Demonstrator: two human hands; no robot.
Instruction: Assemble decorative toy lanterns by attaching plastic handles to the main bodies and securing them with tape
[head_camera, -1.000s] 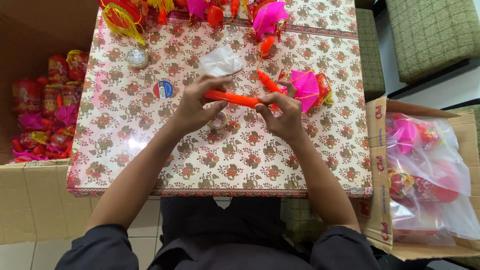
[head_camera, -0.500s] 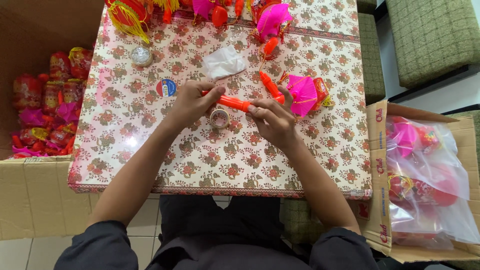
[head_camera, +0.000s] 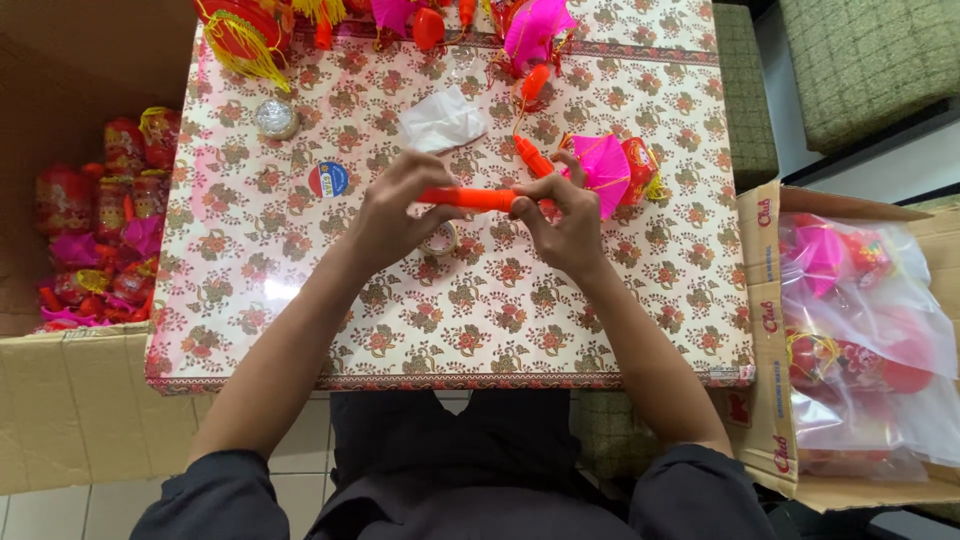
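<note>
On the far left stands an open cardboard box, and inside it lie many small red and pink lanterns in clear wrapping. Beside it is a low table covered with a cloth of red flower pattern under a shiny clear sheet. Under the table edge the floor has pale tiles.

On the table, near the back left corner, there is a red lantern with yellow tassels, and just in front of it a silver glitter ball. A round sticker in red and blue lies a little to the right of it. A white crumpled tissue lies behind the hands.

The left hand is closed on the left end of an orange stick, with fingertips pinching it. A small roll of clear tape lies on the table under this hand. The stick is level, held above the table between both hands. The right hand grips the right end of the same stick with thumb and fingers.

Just right of this hand lies a pink folded lantern. Another pink lantern is at the back edge.

On the far right is a second cardboard box holding a clear plastic bag with pink and red lanterns. Behind it is a green cushioned seat.
</note>
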